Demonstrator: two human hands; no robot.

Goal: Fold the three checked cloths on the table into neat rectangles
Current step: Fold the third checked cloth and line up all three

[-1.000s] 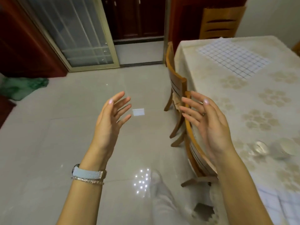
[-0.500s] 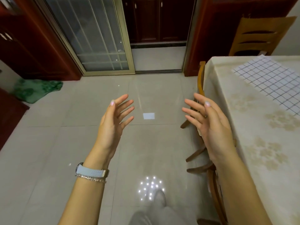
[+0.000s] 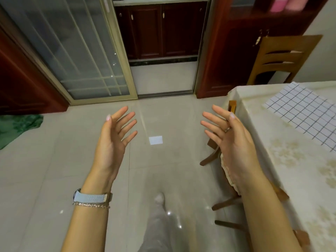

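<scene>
One white cloth with a dark checked grid [image 3: 301,113] lies flat on the table [image 3: 283,160] at the right edge; only this cloth is in view. My left hand [image 3: 112,142] is raised over the floor with straight, spread fingers, holding nothing. My right hand [image 3: 231,140] is held up the same way, palm facing the left one, just left of the table's edge and apart from the cloth.
The table wears a cream flowered tablecloth. A wooden chair [image 3: 218,157] is tucked under its left side, behind my right hand, and another chair [image 3: 280,59] stands at the far end. Tiled floor, a sliding glass door [image 3: 72,51] and dark cabinets lie ahead. A green cloth [image 3: 16,128] is on the floor, left.
The view has swung left and up: the table and checked cloth slid toward the right edge. Both hands stay raised and empty, a little further apart.
</scene>
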